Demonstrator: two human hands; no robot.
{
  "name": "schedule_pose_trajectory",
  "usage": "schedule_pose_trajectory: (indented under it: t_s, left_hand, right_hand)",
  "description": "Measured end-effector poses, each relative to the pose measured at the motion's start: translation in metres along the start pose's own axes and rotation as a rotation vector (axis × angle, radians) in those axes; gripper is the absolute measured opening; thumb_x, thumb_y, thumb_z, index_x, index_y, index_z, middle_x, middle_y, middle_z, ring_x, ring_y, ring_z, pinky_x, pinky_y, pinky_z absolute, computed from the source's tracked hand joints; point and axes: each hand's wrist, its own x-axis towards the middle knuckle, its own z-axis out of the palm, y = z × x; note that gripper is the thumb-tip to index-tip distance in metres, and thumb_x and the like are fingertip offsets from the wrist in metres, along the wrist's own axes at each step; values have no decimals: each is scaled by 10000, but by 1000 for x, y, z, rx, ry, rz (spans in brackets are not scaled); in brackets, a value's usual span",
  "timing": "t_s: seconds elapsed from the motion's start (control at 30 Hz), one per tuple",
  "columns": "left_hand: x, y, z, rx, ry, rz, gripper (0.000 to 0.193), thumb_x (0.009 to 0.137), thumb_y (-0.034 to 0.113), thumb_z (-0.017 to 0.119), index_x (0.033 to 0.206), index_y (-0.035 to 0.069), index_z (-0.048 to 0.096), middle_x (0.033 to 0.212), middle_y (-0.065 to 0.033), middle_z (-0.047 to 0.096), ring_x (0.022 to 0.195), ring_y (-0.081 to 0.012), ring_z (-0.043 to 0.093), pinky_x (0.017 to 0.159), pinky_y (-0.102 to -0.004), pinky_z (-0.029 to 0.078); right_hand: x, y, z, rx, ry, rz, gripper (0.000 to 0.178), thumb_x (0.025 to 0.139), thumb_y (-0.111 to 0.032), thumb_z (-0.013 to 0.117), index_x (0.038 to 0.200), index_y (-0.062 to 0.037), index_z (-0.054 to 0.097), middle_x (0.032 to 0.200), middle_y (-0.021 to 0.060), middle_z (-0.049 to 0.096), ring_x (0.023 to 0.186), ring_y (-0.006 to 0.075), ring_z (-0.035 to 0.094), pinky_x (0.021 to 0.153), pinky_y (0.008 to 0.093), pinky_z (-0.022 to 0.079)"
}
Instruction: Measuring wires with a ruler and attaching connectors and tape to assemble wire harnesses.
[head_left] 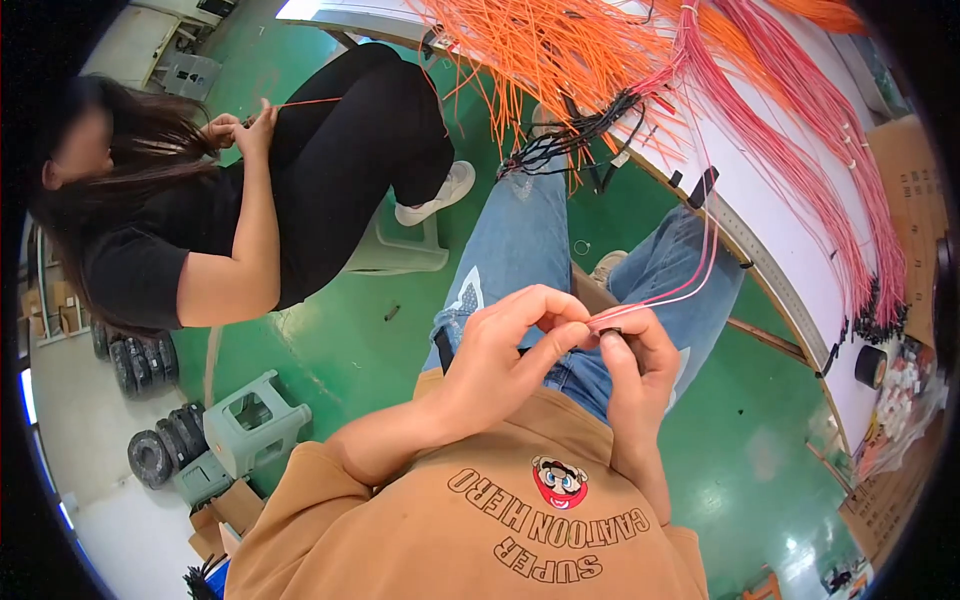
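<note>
Left hand [515, 338] pinches pink and white wires [690, 288], right hand [640, 362] a small dark piece [609, 332] beside them — apparently close fingertip work; the next move likely needs steady tension.

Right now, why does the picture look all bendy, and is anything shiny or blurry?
In the head view, the fisheye lens bends the edge of the table and leaves black corners; in the head view, light glares off the floor, lower right; in the head view, the fingers and the wires they hold look fairly sharp.
</note>
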Motion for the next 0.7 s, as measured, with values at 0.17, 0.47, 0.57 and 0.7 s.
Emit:
schedule_pose_trajectory:
  t_s: [0.17,0.47,0.57,0.7]
  left_hand:
    - [-14,10,-9,-59,3,-108,180,875,75,690,994,18,567,873,-11,617,800,-64,568,646,-219,445]
    - [-18,4,-8,-149,22,-70,218,876,74,688,1000,27,515,868,-5,597,790,-65,564,642,-201,437]
    - [-17,5,-9,-116,18,-94,213,869,60,688,993,25,518,858,-17,600,774,-73,572,667,-218,461]
    - [-19,1,-5,-27,47,-39,203,867,30,674,1015,22,536,831,-31,596,745,-88,570,664,-232,476]
  right_hand:
    - [7,-1,9,44,-61,-1,108,813,77,500,859,23,580,947,100,578,839,131,555,764,253,458]
    - [3,-9,11,135,-171,29,115,777,36,522,865,36,595,949,102,556,870,150,549,788,268,455]
    - [4,-8,12,127,-155,29,115,779,19,529,869,40,598,947,102,556,871,154,548,776,272,460]
    - [2,-7,11,167,-164,33,81,830,68,561,880,13,594,926,51,567,769,71,533,669,213,435]
